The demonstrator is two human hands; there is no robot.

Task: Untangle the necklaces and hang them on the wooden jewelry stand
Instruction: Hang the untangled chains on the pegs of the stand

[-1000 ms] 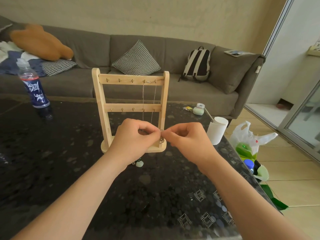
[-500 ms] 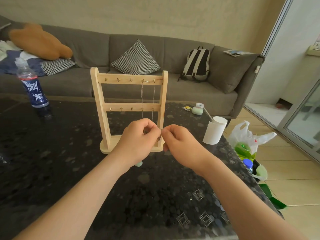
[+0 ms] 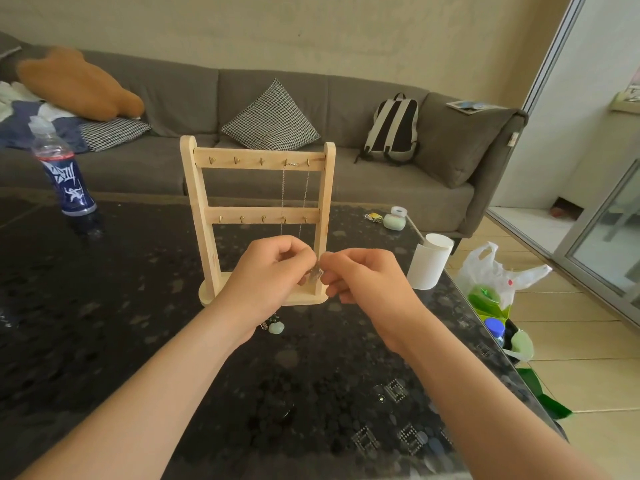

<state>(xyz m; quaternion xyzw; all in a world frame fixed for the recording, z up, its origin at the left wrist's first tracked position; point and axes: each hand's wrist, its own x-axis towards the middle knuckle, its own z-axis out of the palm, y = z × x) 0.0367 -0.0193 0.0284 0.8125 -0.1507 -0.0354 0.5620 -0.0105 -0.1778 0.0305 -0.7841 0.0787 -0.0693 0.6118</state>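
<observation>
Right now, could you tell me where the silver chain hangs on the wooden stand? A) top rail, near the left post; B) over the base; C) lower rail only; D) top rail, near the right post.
D: the silver chain hangs from hooks on the top rail beside the right post.

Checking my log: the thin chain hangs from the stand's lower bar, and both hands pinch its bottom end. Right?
No: the head view shows the thin chain hanging from the top bar of the stand. The left hand and right hand do pinch its bottom end.
</observation>
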